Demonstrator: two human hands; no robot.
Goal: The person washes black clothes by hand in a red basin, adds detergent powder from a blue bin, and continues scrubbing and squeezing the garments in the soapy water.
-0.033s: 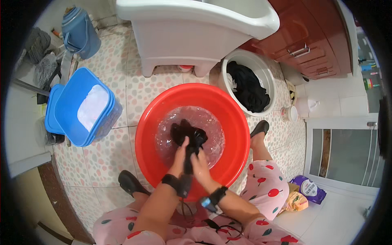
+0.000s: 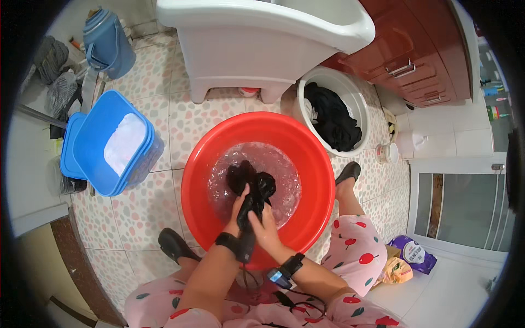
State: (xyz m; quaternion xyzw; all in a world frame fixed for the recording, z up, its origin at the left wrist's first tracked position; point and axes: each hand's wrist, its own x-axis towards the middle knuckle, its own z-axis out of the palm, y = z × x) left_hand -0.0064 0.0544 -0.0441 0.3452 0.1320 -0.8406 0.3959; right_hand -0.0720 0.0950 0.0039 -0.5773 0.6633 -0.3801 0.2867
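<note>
A wet black garment (image 2: 260,187) is bunched between my two hands, over soapy water in a red basin (image 2: 308,218). Its exact kind does not show. My left hand (image 2: 237,212) grips the cloth from the left side, thumb up along it. From the right, my right hand (image 2: 264,225) is closed on the same cloth, its thumb across the front. The far part of the garment spreads into the suds (image 2: 284,191), and a narrow end runs back toward my left wrist. Some fingers are hidden beneath the fabric.
A white tub (image 2: 362,123) of dark clothes stands at the far right of the basin. To the left is a blue bin (image 2: 98,150) with a white cloth (image 2: 126,143). A white washbasin unit (image 2: 235,60) stands ahead; a blue bucket (image 2: 112,49) is at far left.
Both hands have shifted slightly on the black garment. The right thumb now lies further across it, and the cloth between the hands has bunched differently.
</note>
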